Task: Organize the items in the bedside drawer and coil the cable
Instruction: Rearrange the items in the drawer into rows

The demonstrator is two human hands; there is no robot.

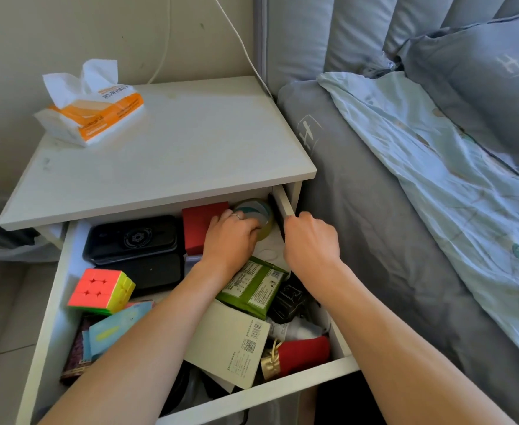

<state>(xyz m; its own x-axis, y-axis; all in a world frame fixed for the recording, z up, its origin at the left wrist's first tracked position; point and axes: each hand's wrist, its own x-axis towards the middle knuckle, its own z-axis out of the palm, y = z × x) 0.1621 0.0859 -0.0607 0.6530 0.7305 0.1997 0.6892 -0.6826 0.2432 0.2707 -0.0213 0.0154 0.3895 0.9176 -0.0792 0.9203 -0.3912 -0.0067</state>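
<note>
The bedside drawer [253, 391] stands pulled out and full of items. My left hand [230, 237] reaches to the back right of it, fingers curled over a roll of clear tape [262, 211] next to a red box [200, 223]. My right hand [311, 240] is curled round a thin black item [278, 217] standing against the drawer's right wall; what that item is cannot be told. Also in the drawer lie two black cases [132, 239], a colour cube [101, 289], a green packet [252, 288], a white carton [230, 342] and a red pouch [304, 352].
A tissue pack [95, 113] sits on the nightstand top [175, 142]. A white cable [241, 46] runs down the wall behind it. The bed with grey sheet [374, 210] and light blue blanket [451, 185] lies close on the right.
</note>
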